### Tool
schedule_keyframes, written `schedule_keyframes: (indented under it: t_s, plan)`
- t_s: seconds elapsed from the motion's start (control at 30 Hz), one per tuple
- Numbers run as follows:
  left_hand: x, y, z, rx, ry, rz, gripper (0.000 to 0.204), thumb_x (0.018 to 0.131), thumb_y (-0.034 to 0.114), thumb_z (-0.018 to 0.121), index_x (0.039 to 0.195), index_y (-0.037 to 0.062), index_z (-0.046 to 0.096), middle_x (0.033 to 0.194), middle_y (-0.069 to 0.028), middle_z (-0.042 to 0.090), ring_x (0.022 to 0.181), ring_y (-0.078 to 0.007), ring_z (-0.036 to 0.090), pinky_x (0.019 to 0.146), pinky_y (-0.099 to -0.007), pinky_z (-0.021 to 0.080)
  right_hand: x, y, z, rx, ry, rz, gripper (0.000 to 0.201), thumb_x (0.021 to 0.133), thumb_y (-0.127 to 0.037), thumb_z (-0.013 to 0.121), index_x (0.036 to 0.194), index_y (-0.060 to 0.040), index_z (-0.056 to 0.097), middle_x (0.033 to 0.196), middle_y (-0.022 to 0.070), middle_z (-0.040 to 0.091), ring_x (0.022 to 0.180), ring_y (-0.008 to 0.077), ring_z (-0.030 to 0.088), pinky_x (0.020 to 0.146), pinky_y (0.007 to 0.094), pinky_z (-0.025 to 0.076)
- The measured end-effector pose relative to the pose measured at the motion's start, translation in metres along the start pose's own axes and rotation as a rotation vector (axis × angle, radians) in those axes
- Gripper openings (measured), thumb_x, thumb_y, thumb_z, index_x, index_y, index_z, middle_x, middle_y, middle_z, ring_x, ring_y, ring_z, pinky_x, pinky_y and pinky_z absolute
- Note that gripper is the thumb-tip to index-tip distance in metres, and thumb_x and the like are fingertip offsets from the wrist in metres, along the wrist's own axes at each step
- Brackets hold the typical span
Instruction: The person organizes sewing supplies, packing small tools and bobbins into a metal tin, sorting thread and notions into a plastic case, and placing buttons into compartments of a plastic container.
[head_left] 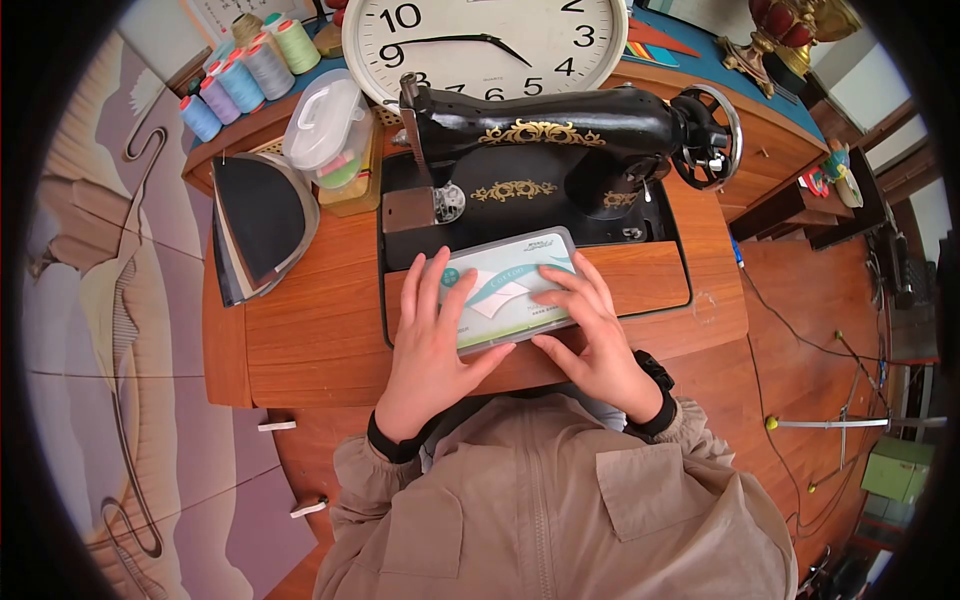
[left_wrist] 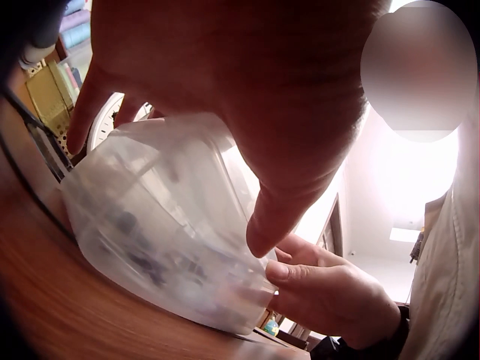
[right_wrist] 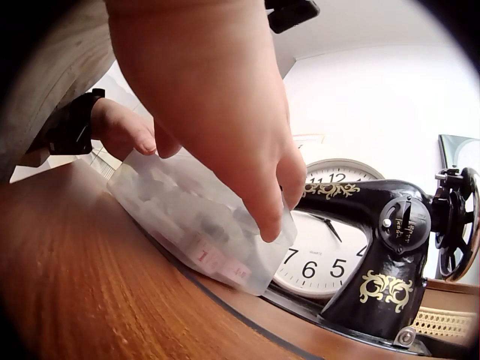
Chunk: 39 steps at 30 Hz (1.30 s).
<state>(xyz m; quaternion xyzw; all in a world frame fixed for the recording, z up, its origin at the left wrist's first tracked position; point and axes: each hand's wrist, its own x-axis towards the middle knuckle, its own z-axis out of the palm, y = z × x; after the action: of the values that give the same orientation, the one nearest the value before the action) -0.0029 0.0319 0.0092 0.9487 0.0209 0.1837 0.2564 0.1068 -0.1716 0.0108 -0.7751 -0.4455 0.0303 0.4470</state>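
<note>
A translucent plastic box sits near the front edge of the sewing table, its top carrying a white and teal label with "Cotton" on it. My left hand grips its left side, fingers spread over the lid and thumb at the near edge. On the other side my right hand holds the right end, fingertips on the top and thumb at the near rim. Small dark items show blurred through the box wall in the left wrist view. A pink-and-white piece shows low in the box in the right wrist view.
Just behind the box stands a black sewing machine with a handwheel. To the left are a dark fabric half-round and a clear lidded tub. Thread spools and a large clock line the back.
</note>
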Motion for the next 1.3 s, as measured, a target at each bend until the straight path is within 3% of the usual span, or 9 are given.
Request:
schedule_keyframes:
  t_s: [0.4,0.5,0.57,0.7,0.9,1.03,1.3]
  plan:
    - [0.003,0.006,-0.002,0.021,0.005,-0.026,0.077,0.074,0.035,0.085,0.135,0.0004,0.053,0.151,-0.0255,0.035,0.141,-0.0501,0.03,0.108,-0.0565,0.041,-0.001,0.001,-0.001,0.033,-0.035,0.035,0.04,0.08,-0.003,0.077,0.118,-0.0087,0.064,0.145,0.0108,0.053,0.148,0.0452,0.028,0.118,0.0514,0.029]
    - [0.003,0.007,0.003,0.061,0.011,-0.022,0.079,0.072,0.033,0.087,0.135,-0.0007,0.052,0.151,-0.0263,0.035,0.141,-0.0508,0.03,0.11,-0.0578,0.038,-0.003,-0.001,0.004,-0.074,0.013,-0.011,0.038,0.08,-0.006,0.078,0.115,-0.0084,0.066,0.143,0.0092,0.056,0.145,0.0419,0.035,0.117,0.0518,0.031]
    - [0.003,0.007,0.006,0.088,0.021,-0.022,0.08,0.071,0.031,0.087,0.135,-0.0013,0.052,0.152,-0.0265,0.035,0.142,-0.0507,0.03,0.112,-0.0587,0.035,-0.004,-0.001,0.006,-0.351,0.024,-0.142,0.036,0.08,-0.011,0.079,0.115,-0.0079,0.068,0.137,0.0077,0.061,0.139,0.0374,0.045,0.114,0.0515,0.037]
    - [0.003,0.006,0.007,0.099,0.018,-0.006,0.08,0.071,0.03,0.087,0.135,-0.0024,0.052,0.152,-0.0273,0.034,0.142,-0.0516,0.03,0.112,-0.0588,0.035,-0.004,0.006,0.01,-0.445,0.057,-0.337,0.035,0.083,-0.016,0.075,0.117,-0.0072,0.069,0.131,0.0094,0.065,0.127,0.0342,0.057,0.109,0.0502,0.045]
    - [0.005,0.0,0.006,0.071,0.003,0.009,0.082,0.069,0.028,0.088,0.136,-0.0022,0.051,0.153,-0.0275,0.033,0.143,-0.0518,0.029,0.113,-0.0582,0.034,-0.004,0.009,0.009,-0.57,0.036,-0.462,0.04,0.084,-0.019,0.073,0.121,-0.0051,0.068,0.13,0.0146,0.065,0.123,0.0348,0.061,0.104,0.0484,0.05]
    - [0.006,0.0,0.004,0.05,0.001,0.006,0.083,0.067,0.026,0.089,0.136,-0.0011,0.051,0.153,-0.0267,0.034,0.143,-0.0512,0.029,0.113,-0.0573,0.034,-0.002,0.007,0.008,-0.592,0.044,-0.465,0.043,0.081,-0.019,0.079,0.122,-0.0075,0.07,0.129,0.0121,0.066,0.123,0.0323,0.062,0.103,0.0453,0.052]
    - [0.007,0.0,0.002,0.072,0.009,0.03,0.078,0.069,0.024,0.088,0.134,-0.0008,0.053,0.151,-0.0271,0.035,0.142,-0.0527,0.03,0.112,-0.0546,0.038,-0.002,0.012,0.012,-0.7,0.064,-0.571,0.037,0.088,-0.019,0.072,0.119,0.0008,0.067,0.126,0.0163,0.067,0.119,0.0345,0.063,0.1,0.0442,0.053]
